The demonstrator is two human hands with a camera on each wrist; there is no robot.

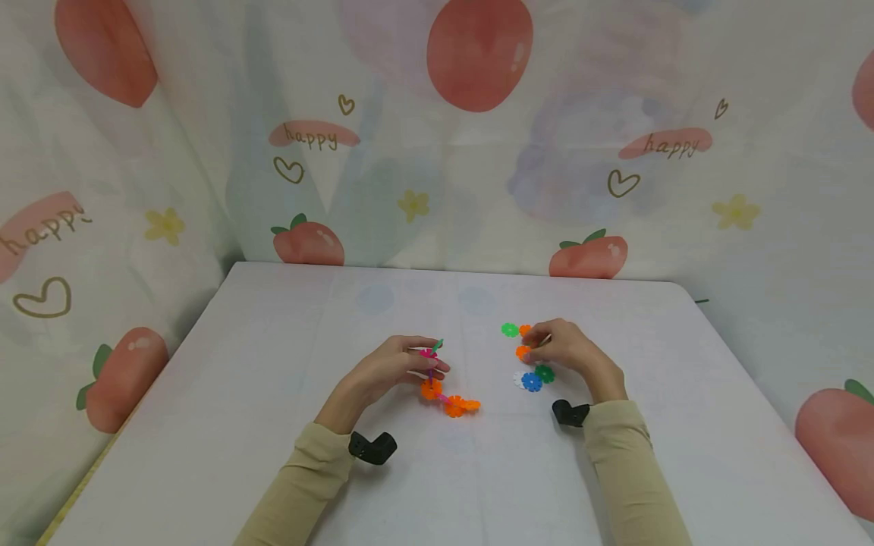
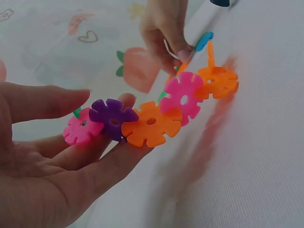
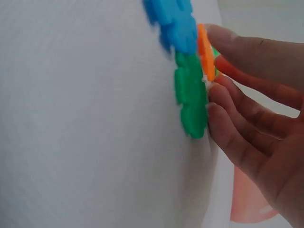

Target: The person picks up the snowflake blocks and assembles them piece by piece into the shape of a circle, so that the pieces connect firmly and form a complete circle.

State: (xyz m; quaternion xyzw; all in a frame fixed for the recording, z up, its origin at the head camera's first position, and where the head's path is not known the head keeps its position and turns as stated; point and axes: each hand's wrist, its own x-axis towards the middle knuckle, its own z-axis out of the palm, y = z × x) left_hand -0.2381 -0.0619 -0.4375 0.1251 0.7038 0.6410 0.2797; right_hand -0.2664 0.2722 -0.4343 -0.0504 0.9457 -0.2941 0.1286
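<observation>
A linked chain of flower-shaped plastic discs in pink, purple and orange is held in my left hand. Its fingers lie under the pink and purple discs while the thumb is above, beside a small green piece. From there the chain slopes down to the orange discs at its other end, low over the table. My right hand pinches an orange flower disc between thumb and index finger. Just beside its fingertips are a dark green disc and a blue disc.
Loose discs lie around the right hand: a light green one, another orange one and a white one partly under the blue. The white table is backed by a printed cloth. Black wrist cameras jut from both sleeves.
</observation>
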